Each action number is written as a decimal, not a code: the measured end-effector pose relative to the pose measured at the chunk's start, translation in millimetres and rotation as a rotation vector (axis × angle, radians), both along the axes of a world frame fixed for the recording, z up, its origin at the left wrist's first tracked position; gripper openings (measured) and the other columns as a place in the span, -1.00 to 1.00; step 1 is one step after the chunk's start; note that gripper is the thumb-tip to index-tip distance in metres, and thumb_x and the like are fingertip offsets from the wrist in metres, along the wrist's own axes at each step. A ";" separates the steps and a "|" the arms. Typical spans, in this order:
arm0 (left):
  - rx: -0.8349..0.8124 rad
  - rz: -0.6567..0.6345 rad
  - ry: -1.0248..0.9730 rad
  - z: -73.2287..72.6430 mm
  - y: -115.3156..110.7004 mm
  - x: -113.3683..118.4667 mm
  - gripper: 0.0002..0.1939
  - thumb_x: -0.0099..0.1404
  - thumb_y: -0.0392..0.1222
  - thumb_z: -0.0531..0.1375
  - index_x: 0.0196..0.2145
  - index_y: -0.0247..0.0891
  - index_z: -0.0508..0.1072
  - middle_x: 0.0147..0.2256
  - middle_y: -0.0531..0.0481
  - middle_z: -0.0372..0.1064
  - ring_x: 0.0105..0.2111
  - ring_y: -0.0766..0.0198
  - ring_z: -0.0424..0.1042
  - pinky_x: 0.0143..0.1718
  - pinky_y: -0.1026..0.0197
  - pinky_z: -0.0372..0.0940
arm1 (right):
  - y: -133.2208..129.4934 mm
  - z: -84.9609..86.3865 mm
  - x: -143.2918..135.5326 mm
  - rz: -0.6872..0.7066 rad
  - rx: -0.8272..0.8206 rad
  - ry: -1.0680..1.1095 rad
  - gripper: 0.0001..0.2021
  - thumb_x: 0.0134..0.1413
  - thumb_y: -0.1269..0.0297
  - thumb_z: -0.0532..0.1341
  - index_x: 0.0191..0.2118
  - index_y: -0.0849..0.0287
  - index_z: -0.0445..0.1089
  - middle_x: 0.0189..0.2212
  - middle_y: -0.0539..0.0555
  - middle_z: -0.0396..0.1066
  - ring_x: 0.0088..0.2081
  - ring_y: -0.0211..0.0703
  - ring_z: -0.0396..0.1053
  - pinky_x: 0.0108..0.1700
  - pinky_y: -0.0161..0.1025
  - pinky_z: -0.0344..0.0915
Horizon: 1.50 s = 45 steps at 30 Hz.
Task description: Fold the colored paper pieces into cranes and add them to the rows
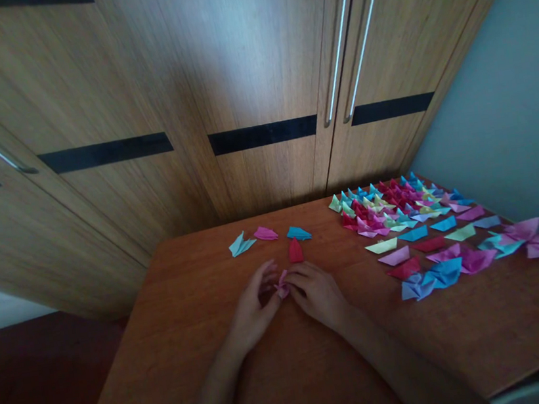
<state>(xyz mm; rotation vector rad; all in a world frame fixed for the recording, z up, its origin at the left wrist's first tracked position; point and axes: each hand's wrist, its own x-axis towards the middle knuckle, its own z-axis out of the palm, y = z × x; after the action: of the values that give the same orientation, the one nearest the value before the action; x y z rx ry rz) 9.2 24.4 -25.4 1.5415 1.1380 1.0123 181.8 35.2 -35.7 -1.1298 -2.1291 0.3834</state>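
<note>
Pink paper piece [282,286] mostly hidden between fingers [296,282]; far folded pieces [389,203] too small to distinguish.

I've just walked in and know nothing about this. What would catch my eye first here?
Most striking is the big spread of folded paper pieces in pink, blue, red and green, covering the right side of the wooden table. At the table's middle, the left hand and right hand pinch a small pink paper piece between them. Just beyond lie four single folded pieces, the red one nearest the hands.
</note>
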 end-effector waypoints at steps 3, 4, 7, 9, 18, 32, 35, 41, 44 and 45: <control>-0.046 0.115 -0.048 1.9 1.2 0.3 -0.52 0.18 -0.13 0.20 0.04 -0.18 0.24 0.04 -0.16 0.26 -0.03 0.14 0.34 0.01 0.06 0.23 | 1.6 0.2 1.1 -0.100 0.001 0.150 -0.83 0.12 0.41 0.11 -0.24 0.10 0.43 -0.31 0.07 0.43 -0.26 -0.19 0.36 -0.19 -0.26 0.30; -0.072 0.149 -0.076 2.9 1.3 0.0 -0.56 0.18 -0.10 0.20 0.01 -0.19 0.27 0.01 -0.15 0.29 -0.05 0.15 0.35 -0.01 0.08 0.24 | 1.9 1.0 1.8 -0.134 -0.002 0.201 -0.83 0.14 0.39 0.09 -0.25 0.11 0.43 -0.34 0.07 0.43 -0.30 -0.20 0.36 -0.23 -0.28 0.30; -0.175 0.212 -0.165 7.3 -0.4 -0.1 -0.70 0.22 0.02 0.13 -0.20 -0.24 0.35 -0.18 -0.09 0.40 -0.19 0.19 0.41 -0.16 0.16 0.29 | 1.4 4.9 4.5 -0.201 -0.004 0.298 -0.84 0.15 0.35 0.08 -0.29 0.14 0.42 -0.41 0.06 0.41 -0.41 -0.25 0.34 -0.34 -0.32 0.27; -0.251 0.171 -0.189 10.7 -3.2 1.9 -0.68 0.25 0.07 0.07 -0.33 -0.27 0.37 -0.34 -0.05 0.41 -0.31 0.23 0.41 -0.28 0.22 0.29 | -0.1 7.5 6.0 -0.207 0.001 0.321 -0.84 0.14 0.36 0.09 -0.31 0.14 0.42 -0.42 0.05 0.41 -0.43 -0.26 0.33 -0.37 -0.32 0.26; -0.416 -0.039 -0.310 15.8 -13.0 16.2 -0.62 0.26 0.05 0.09 -0.09 -0.24 0.37 -0.11 -0.17 0.41 -0.23 0.17 0.44 -0.24 0.19 0.29 | -6.5 8.3 2.8 -0.022 0.020 0.300 -0.81 0.09 0.43 0.12 -0.22 0.08 0.42 -0.29 0.06 0.44 -0.24 -0.20 0.37 -0.17 -0.26 0.32; -0.418 -0.073 -0.419 18.0 -12.4 8.2 -0.68 0.22 -0.17 0.10 -0.07 -0.27 0.39 -0.08 -0.17 0.41 -0.16 0.13 0.45 -0.16 0.17 0.29 | -8.5 14.8 2.2 -0.026 -0.091 0.400 -0.83 0.10 0.39 0.10 -0.23 0.11 0.42 -0.28 0.08 0.43 -0.23 -0.18 0.38 -0.18 -0.25 0.32; -0.405 -0.060 -0.369 21.1 -11.5 7.5 -0.71 0.19 -0.17 0.13 -0.12 -0.24 0.42 -0.11 -0.12 0.42 -0.18 0.16 0.45 -0.17 0.19 0.29 | -7.5 13.6 2.5 -0.045 -0.123 0.433 -0.84 0.10 0.36 0.11 -0.24 0.11 0.42 -0.29 0.08 0.44 -0.27 -0.19 0.38 -0.23 -0.26 0.33; -0.319 -0.012 -0.226 20.3 -7.7 7.9 -0.78 0.19 -0.10 0.16 -0.28 -0.28 0.47 -0.28 -0.08 0.45 -0.24 0.20 0.40 -0.23 0.24 0.25 | -7.6 16.7 2.4 -0.036 -0.180 0.509 -0.87 0.09 0.33 0.14 -0.27 0.12 0.43 -0.32 0.06 0.44 -0.31 -0.22 0.38 -0.26 -0.29 0.32; -0.233 -0.019 -0.158 16.4 -6.6 7.3 -0.75 0.19 -0.07 0.16 -0.27 -0.29 0.47 -0.34 -0.04 0.44 -0.31 0.23 0.37 -0.28 0.26 0.22 | -9.4 19.6 1.2 0.051 -0.252 0.537 -0.90 0.09 0.31 0.15 -0.33 0.13 0.42 -0.36 0.04 0.43 -0.33 -0.24 0.37 -0.26 -0.30 0.32; -0.209 -0.019 -0.135 15.4 -6.4 6.8 -0.75 0.20 -0.07 0.15 -0.28 -0.29 0.47 -0.35 -0.04 0.43 -0.33 0.23 0.36 -0.28 0.26 0.22 | -9.8 19.7 0.7 0.081 -0.292 0.567 -0.90 0.09 0.30 0.16 -0.34 0.14 0.41 -0.36 0.03 0.43 -0.33 -0.24 0.38 -0.26 -0.30 0.32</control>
<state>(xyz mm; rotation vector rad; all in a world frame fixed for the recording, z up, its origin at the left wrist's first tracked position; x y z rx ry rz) 16.0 17.9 -10.0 1.2966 1.0955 0.9382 182.5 25.4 -15.9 -0.9436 -1.6496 0.9548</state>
